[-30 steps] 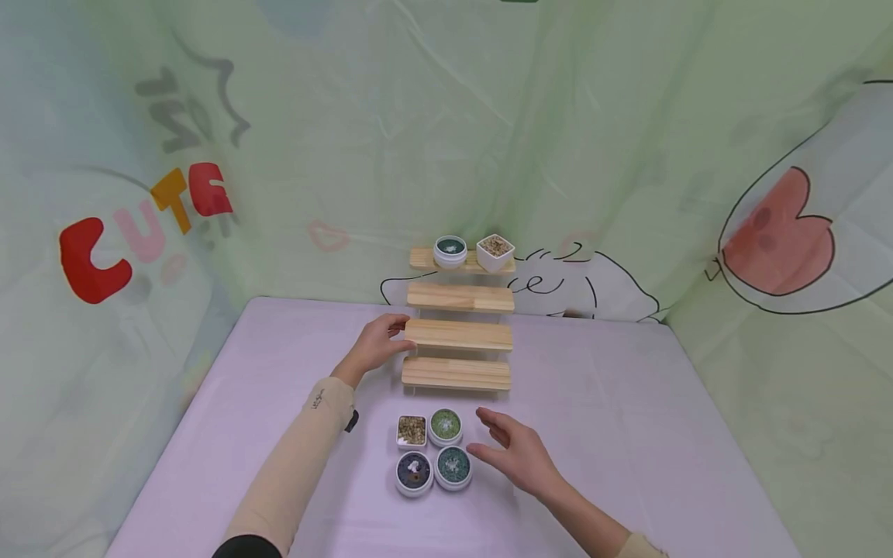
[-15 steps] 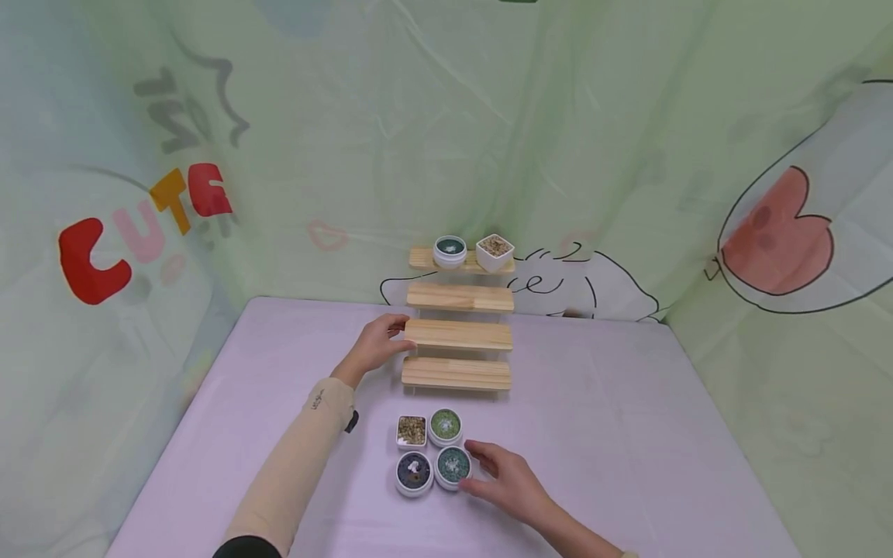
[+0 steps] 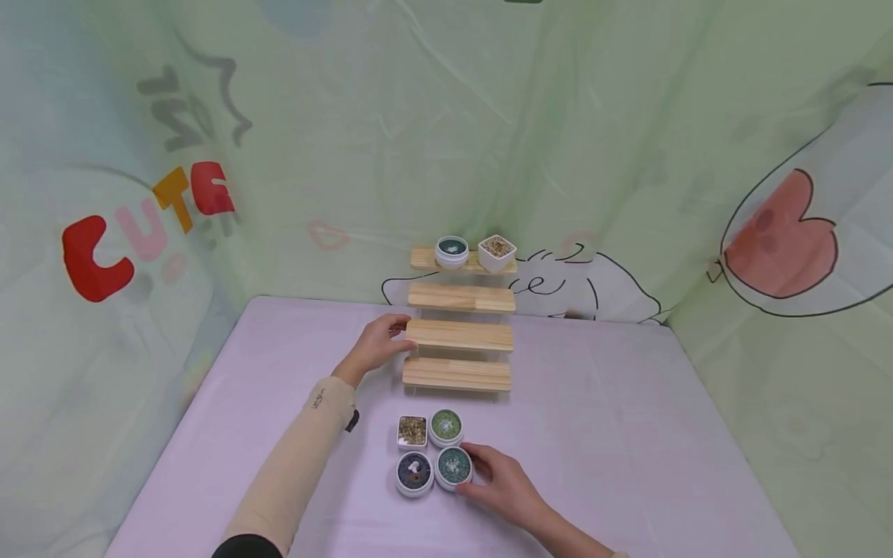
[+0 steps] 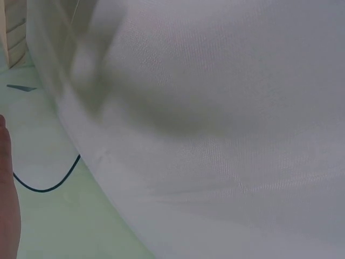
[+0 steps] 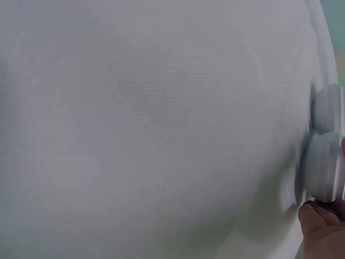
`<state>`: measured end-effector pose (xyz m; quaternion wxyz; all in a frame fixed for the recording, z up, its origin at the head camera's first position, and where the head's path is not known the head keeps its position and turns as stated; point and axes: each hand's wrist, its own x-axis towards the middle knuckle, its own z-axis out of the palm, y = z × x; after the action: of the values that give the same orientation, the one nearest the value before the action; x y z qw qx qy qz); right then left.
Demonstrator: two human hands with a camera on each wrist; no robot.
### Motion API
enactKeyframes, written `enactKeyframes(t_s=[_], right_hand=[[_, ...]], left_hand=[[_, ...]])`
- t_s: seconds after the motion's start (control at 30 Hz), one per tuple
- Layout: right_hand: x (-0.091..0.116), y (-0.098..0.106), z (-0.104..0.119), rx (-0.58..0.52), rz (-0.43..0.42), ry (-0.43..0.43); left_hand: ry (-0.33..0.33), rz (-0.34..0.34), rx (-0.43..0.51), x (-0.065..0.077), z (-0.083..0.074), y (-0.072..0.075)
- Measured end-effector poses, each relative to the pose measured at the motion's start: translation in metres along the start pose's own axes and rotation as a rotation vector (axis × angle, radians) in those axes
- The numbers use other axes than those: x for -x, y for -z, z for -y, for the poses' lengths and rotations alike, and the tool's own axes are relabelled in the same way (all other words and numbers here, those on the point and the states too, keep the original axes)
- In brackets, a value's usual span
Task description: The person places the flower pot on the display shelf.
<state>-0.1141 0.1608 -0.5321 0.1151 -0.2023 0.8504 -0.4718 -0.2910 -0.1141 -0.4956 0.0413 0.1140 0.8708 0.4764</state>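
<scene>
Pinches teal-topped round pot (image 3: 454,465) in right hand (image 3: 508,490), grips tiered wooden rack (image 3: 462,335) with left hand (image 3: 377,343), and could jostle dark-topped pot (image 3: 415,472) left of right hand by lifting slantwise.

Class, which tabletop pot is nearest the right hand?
The round teal-filled pot, front right of the four; only it is bracketed by the right hand.

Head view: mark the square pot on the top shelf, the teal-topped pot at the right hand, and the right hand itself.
Square pot (image 3: 497,249), head view: its speckled top.
Teal-topped pot (image 3: 454,466), head view: middle of its top.
Right hand (image 3: 505,485), head view: back of the hand.
</scene>
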Motion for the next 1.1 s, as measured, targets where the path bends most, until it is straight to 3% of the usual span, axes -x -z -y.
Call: enactKeyframes(t_s=[0.67, 0.93, 1.1], right_hand=[[0.004, -0.010, -0.019, -0.091, -0.036, 0.051], [0.004, 0.001, -0.004, -0.014, -0.023, 0.091], [-0.002, 0.013, 0.010, -0.079, -0.008, 0.092]], left_hand=[[0.001, -0.003, -0.011, -0.002, 0.000, 0.000], [-0.001, 0.001, -0.013, -0.002, -0.001, 0.001], [-0.011, 0.000, -0.029, -0.001, -0.001, 0.001]])
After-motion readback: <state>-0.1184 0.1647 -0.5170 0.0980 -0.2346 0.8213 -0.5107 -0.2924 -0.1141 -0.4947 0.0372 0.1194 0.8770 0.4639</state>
